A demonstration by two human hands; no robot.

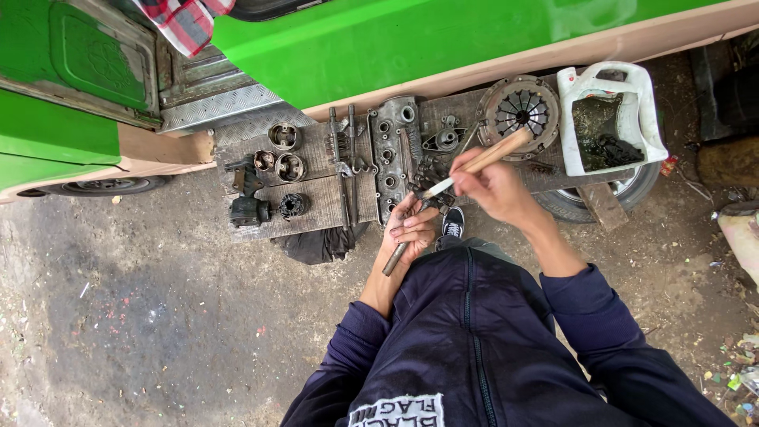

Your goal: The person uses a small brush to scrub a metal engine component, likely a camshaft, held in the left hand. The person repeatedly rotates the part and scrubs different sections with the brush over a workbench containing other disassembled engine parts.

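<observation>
My left hand (411, 229) grips a dark metal shaft (393, 259) that slants down to the left, its upper end hidden in my fingers. My right hand (494, 188) holds a paintbrush with a long wooden handle (494, 153). The brush's tip rests on the part at my left fingertips. Both hands hover over the near edge of a wooden board (316, 194) laid with greasy engine parts. A grey cylinder head cover (394, 154) lies just beyond my left hand.
A round clutch plate (519, 107) and a cut white jug (632, 119) of dark liquid sit at the right. Pistons (283, 136) and small parts lie at the board's left end. A green vehicle (379, 39) stands behind. Dirt ground surrounds; my shoe (452, 224) shows below.
</observation>
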